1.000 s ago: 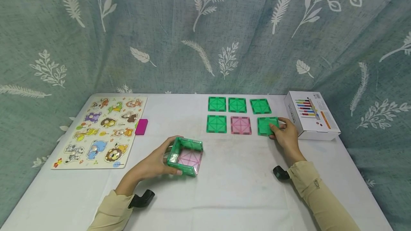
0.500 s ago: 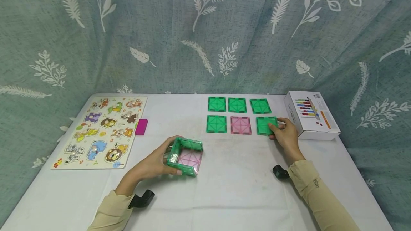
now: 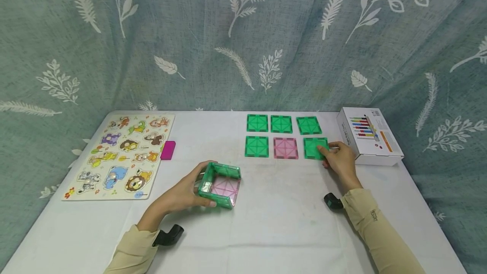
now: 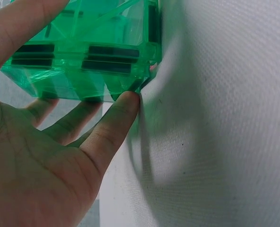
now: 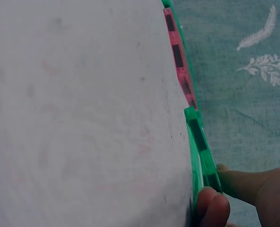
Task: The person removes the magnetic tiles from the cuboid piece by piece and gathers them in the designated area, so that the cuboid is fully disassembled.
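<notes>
Left hand (image 3: pixel 184 191): fingers curled round a three-walled green structure (image 3: pixel 222 201) with pink base, on the desk (image 3: pixel 274 227), open side facing right. Right hand (image 3: pixel 340 162): fingers pinching a green tile (image 3: pixel 312 147) (pinched end looks tilted up), between pink tile (image 3: pixel 285 148) and white box (image 3: pixel 369 136).

On my right wrist feed I get the right hand (image 5: pixel 272 196) at the lower right of the frame, pinching a green tile (image 5: pixel 207 161). I see that tile edge-on, slanting down from right of centre, with dark strips (image 5: pixel 199 135) in its edge. Above it I have a pink tile (image 5: pixel 179 64), also near edge-on, and a scrap of green (image 5: pixel 166 3) at the top border. A white surface (image 5: pixel 83 104) fills the left and middle; teal fabric (image 5: pixel 234 123) with leaf prints (image 5: pixel 268 70) takes the upper right.
</notes>
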`<state>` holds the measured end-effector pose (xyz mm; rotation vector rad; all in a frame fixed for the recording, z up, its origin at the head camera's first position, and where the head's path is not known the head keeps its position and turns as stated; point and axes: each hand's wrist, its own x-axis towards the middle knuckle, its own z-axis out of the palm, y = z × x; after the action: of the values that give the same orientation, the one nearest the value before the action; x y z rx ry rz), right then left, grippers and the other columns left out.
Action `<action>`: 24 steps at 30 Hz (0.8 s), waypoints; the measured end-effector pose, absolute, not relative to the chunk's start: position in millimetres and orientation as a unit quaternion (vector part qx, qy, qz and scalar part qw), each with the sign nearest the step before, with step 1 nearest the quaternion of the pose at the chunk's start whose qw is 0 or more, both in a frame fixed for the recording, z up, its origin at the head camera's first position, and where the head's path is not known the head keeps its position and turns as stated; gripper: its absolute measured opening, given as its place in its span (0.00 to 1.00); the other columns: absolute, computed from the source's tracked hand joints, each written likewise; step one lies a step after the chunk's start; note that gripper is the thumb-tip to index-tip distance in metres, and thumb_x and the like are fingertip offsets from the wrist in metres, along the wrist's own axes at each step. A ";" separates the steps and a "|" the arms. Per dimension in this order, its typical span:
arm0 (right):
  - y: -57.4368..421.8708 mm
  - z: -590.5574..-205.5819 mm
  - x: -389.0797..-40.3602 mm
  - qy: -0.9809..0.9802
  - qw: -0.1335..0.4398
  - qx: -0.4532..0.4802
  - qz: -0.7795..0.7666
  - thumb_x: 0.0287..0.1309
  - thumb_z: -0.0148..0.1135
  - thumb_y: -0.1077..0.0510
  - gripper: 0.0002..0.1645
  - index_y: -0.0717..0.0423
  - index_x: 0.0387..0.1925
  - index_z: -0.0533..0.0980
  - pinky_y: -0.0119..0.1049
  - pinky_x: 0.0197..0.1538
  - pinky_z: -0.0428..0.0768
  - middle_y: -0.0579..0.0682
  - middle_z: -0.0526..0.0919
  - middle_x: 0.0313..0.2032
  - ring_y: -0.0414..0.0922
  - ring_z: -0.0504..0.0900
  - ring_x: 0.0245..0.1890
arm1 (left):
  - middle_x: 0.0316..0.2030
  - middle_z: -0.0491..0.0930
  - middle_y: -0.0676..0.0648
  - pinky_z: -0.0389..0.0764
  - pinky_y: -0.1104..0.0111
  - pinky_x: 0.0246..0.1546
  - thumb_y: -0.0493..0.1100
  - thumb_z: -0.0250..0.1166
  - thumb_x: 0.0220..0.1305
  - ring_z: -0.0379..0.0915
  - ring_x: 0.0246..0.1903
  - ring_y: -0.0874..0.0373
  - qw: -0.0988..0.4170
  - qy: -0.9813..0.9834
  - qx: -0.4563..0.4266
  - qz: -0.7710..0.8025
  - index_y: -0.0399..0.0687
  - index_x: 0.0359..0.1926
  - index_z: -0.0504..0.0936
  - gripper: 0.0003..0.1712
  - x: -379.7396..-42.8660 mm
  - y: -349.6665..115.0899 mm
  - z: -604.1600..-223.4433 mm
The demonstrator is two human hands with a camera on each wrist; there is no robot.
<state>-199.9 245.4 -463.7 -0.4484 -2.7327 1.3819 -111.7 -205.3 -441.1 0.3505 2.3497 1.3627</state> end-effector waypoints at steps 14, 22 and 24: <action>252.9 -459.6 -199.5 -0.926 0.020 -0.108 0.360 0.62 0.67 0.39 0.33 0.69 0.45 0.78 0.33 0.24 0.71 0.48 0.78 0.13 0.40 0.73 0.15 | 0.72 0.63 0.39 0.63 0.36 0.69 0.47 0.83 0.44 0.57 0.72 0.35 0.196 0.844 0.125 0.484 0.66 0.75 0.53 0.63 -111.6 -204.6 -440.6; 253.8 -459.7 -200.6 -0.931 0.024 -0.112 0.346 0.63 0.65 0.41 0.31 0.69 0.44 0.78 0.33 0.26 0.71 0.53 0.82 0.16 0.42 0.76 0.16 | 0.72 0.63 0.39 0.63 0.36 0.69 0.46 0.83 0.44 0.57 0.72 0.35 0.196 0.842 0.126 0.486 0.64 0.76 0.53 0.63 -111.7 -204.4 -440.4; 254.1 -459.4 -200.4 -0.934 0.027 -0.111 0.339 0.63 0.66 0.41 0.31 0.69 0.44 0.78 0.32 0.27 0.71 0.56 0.84 0.21 0.43 0.77 0.19 | 0.72 0.63 0.39 0.62 0.36 0.69 0.46 0.83 0.44 0.57 0.72 0.35 0.197 0.842 0.127 0.486 0.64 0.76 0.53 0.63 -111.6 -204.5 -440.5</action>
<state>-200.4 254.1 -459.4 -0.3433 -2.8845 1.0458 -111.6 -204.5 -440.5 0.3542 2.3583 1.3594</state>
